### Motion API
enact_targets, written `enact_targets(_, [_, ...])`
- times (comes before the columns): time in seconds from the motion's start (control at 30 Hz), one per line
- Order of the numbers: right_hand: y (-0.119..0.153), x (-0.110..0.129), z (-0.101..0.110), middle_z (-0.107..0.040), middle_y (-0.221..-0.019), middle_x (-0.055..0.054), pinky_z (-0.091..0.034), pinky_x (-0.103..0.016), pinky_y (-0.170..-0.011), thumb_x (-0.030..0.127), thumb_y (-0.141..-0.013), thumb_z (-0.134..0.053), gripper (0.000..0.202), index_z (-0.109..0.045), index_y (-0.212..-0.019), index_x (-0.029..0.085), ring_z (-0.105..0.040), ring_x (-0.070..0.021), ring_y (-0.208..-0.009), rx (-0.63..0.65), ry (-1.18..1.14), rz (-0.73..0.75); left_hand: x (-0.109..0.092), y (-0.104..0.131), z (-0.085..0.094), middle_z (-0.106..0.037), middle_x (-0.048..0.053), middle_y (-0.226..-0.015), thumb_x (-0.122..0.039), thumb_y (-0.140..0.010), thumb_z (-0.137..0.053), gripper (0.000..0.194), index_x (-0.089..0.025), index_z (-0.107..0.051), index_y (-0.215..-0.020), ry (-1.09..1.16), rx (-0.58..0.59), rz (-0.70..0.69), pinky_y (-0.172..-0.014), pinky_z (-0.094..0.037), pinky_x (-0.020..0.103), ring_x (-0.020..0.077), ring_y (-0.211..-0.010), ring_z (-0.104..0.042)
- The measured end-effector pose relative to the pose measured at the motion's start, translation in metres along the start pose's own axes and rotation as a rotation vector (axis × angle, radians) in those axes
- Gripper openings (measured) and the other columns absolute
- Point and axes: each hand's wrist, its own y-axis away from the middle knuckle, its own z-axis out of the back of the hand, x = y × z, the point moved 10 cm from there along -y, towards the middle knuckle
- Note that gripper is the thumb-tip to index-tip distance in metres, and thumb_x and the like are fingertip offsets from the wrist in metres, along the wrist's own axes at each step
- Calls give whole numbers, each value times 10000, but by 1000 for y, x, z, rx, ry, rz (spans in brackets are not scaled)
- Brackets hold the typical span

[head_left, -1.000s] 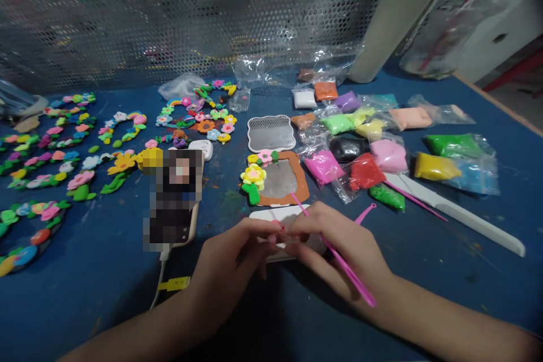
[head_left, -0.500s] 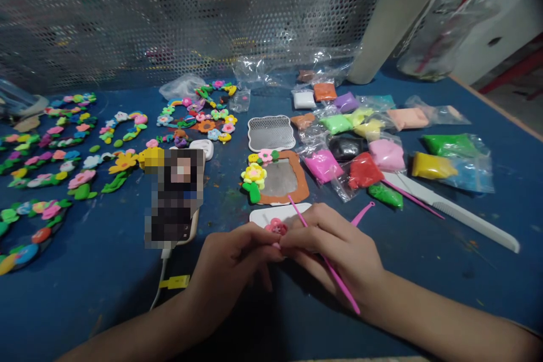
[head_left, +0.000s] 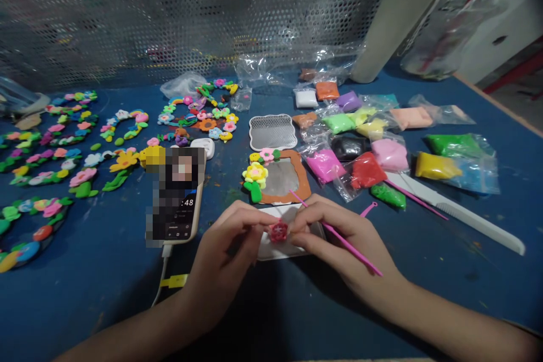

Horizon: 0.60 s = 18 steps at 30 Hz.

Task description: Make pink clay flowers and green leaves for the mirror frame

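Note:
Between my fingertips is a small red-pink clay flower, its petals cupped upward. My left hand pinches it from the left. My right hand has thumb and forefinger on its right side, and a thin pink modelling tool lies across that hand, tucked between the fingers. Under the flower is a white board, partly covered by my hands. Just beyond stands out a small mirror with a brown clay border, decorated at its left with yellow and pink flowers and a green leaf.
A wavy white-edged mirror lies farther back. Bags of coloured clay, a white comb-handled knife and another pink tool are at right. At left are a phone on a cable and several clay-decorated frames. A tall bottle stands behind.
My hands have moved slightly apart and up, now holding the flower from both sides. Its petals look more drawn in. The pink tool lies at a flatter slant, and more white board shows.

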Motion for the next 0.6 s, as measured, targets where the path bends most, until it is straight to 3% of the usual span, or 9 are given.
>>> enact_targets(0.1, [-1, -6, -2, -553, -777, 52, -408, -174, -643, 205, -830, -594, 66, -627, -864, 251, -532, -64, -699, 22, -79, -59, -8, -1, 0, -569, -20, -806, -177, -845, -552, 98, -228, -613, -903, -134, 0, -80, -548, -425, 172, 82, -666, -547])
enact_targets(0.27, [-1, -8, -6, -608, -842, 30, -427, -191, -705, 242, -838, -583, 116, -650, -932, 256, -566, -90, -790, 50, -75, -92, -25, 4, 6, -544, -43, -774, -134, -763, -659, 198, -218, -607, -935, -336, -92, -240, -488, -408, 151, 50, -549, -492])
enact_targets(0.4, [-1, -6, -12, -649, -853, 25, -431, -176, -720, 245, -861, -541, 148, -670, -933, 241, -580, -86, -800, 94, -97, -111, -37, 10, 8, -573, -43, -765, -97, -746, -672, 174, -191, -623, -885, -451, -137, -369, -565, -445, 138, 55, -616, -548])
enact_targets(0.6, [0, 1, -14, -588, -686, 30, -423, -183, -625, 224, -869, -511, 189, -681, -951, 233, -544, -84, -653, 122, -40, -82, -38, 10, 5, -600, -31, -780, -57, -783, -616, 162, -179, -627, -890, -468, -112, -398, -646, -456, 133, 62, -699, -582])
